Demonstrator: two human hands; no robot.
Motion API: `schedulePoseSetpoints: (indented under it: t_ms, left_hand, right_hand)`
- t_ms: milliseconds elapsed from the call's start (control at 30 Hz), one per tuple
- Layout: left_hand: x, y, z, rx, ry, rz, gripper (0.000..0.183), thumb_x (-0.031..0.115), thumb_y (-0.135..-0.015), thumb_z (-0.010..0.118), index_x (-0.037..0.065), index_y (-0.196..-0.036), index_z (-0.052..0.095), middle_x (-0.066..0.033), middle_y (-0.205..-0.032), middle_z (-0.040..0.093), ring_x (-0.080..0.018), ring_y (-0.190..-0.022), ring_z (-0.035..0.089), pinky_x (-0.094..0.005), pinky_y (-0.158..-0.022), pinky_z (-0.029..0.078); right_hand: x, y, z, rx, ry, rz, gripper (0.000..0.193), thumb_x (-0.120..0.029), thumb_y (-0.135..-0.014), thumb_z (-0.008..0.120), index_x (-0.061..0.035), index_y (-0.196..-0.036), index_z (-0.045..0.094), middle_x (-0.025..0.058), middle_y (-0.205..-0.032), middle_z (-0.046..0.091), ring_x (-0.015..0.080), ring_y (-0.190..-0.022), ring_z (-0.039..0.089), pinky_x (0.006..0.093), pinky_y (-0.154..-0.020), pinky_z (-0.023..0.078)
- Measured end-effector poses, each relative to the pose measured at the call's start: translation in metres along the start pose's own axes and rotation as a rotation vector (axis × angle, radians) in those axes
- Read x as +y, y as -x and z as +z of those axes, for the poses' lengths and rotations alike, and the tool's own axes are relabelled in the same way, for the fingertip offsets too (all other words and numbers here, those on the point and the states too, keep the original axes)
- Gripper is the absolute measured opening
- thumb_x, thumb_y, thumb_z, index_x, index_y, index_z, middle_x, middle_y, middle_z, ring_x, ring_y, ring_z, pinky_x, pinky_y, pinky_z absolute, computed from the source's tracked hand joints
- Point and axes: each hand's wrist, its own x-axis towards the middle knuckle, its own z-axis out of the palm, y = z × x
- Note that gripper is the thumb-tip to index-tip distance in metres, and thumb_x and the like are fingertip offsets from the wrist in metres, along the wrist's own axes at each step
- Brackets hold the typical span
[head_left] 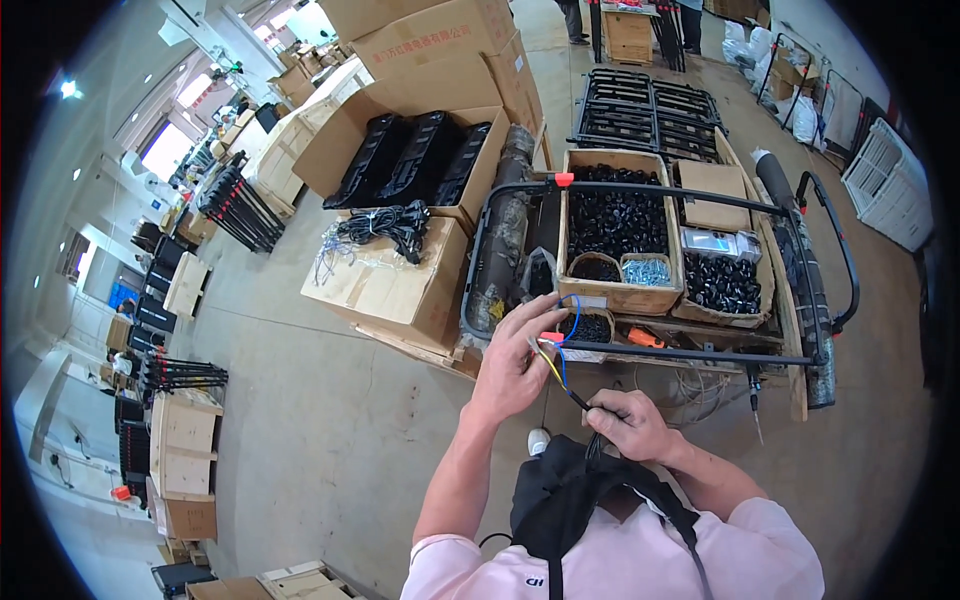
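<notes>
Head view: a person in a pink shirt [745, 555] and black apron [545, 505] looks down at their two bare hands, working in front of the body. The right hand [632, 428] pinches a black cable [578, 402] between thumb and fingers. From the cable's end, a yellow wire [550, 366] and a looping blue wire [578, 318] run up to the left hand [512, 368]. Its fingers lie close together; the wires are too fine to tell whether it pinches them. The cable is between the two hands, just on the person's side of a black tubular frame [690, 353].

Within the frame's outline sits an open box [625, 299] full of small black parts [615, 215], with bluish screws [645, 271] in its near corner. An orange tool [645, 337] lies near the closest rail. To the left, coiled black cables [385, 230] rest on a closed carton [390, 285], beside an open carton [475, 190] of black moulded pieces [420, 160].
</notes>
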Motion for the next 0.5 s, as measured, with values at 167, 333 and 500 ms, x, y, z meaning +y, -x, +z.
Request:
schedulePoseSetpoints:
  t_ms: [167,333,500]
  left_hand:
    - [-0.032,0.027,-0.019,-0.024,0.32,-0.076,0.048,0.02,-0.101,0.054,-0.001,-0.144,0.06,-0.0207,-0.152,0.057,-0.0335,-0.144,0.052,-0.0428,-0.121,0.038]
    - [-0.053,0.046,-0.03,-0.005,0.656,-0.508,0.05,0.03,-0.114,0.04,-0.001,-0.15,0.055,-0.0168,-0.146,0.061,-0.0243,-0.137,0.056,-0.0388,-0.116,0.041]
    - [-0.08,0.059,-0.016,0.06,0.716,-0.525,0.051,0.024,-0.112,0.049,0.001,-0.158,0.046,-0.0157,-0.157,0.052,-0.0258,-0.145,0.049,-0.0396,-0.12,0.036]
  right_hand:
    - [0.007,-0.019,0.024,0.024,0.047,0.02,0.024,-0.023,-0.104,0.064,-0.0001,-0.098,0.068,0.0118,-0.07,0.062,0.0244,-0.059,0.059,0.0362,-0.058,0.048]
    - [0.017,-0.04,0.046,0.033,0.16,-0.003,0.021,-0.021,-0.102,0.066,0.0,-0.099,0.068,0.014,-0.071,0.063,0.0276,-0.06,0.061,0.0383,-0.057,0.048]
    - [0.018,-0.055,0.061,0.006,0.198,0.039,0.022,-0.021,-0.102,0.066,0.0,-0.1,0.069,0.0147,-0.073,0.064,0.0282,-0.062,0.063,0.0387,-0.06,0.05]
